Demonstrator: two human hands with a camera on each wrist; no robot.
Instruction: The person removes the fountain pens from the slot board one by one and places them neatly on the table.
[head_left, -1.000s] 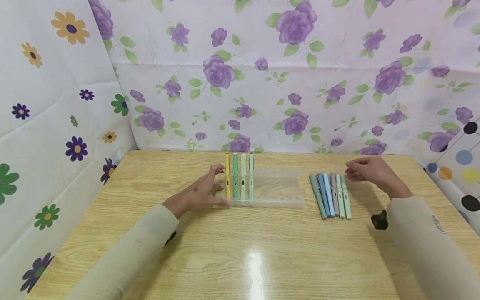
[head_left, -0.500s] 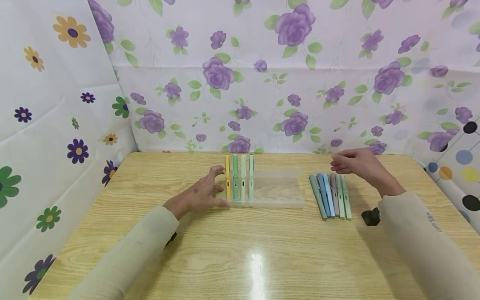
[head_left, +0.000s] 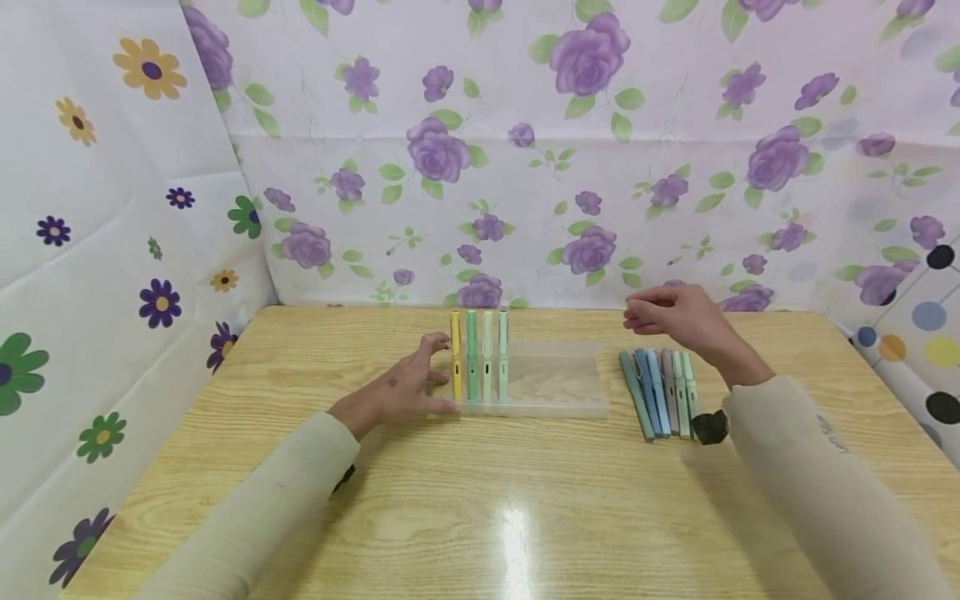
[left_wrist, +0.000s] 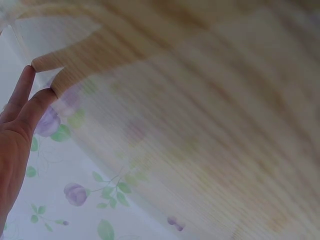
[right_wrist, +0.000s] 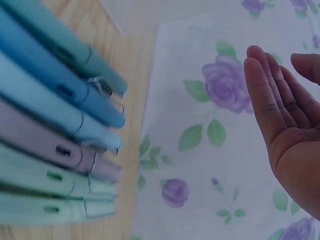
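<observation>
A clear plastic pen stand point(head_left: 555, 408) sits mid-table. Upright in its left part are several capped pens: a yellow pen point(head_left: 456, 367), a green pen point(head_left: 472, 367) and paler green ones. My left hand point(head_left: 408, 383) rests at the stand's left end, thumb by the front corner and fingers farther back. In the left wrist view, two fairly straight fingertips touch a glossy surface that mirrors them. My right hand point(head_left: 678, 321) hovers over the far ends of a row of loose pens point(head_left: 656, 392) in teal, blue, mauve and pale green. It holds nothing; in the right wrist view the fingers extend together.
The wood-grain table point(head_left: 420, 517) ends at the back against a hanging cloth point(head_left: 525, 208) with purple flowers. More patterned cloth point(head_left: 112, 250) hangs at the left side. The loose pens lie just right of the stand.
My right hand has moved left, from beyond the right end of the loose pens to above their far ends. The left hand has stayed at the stand.
</observation>
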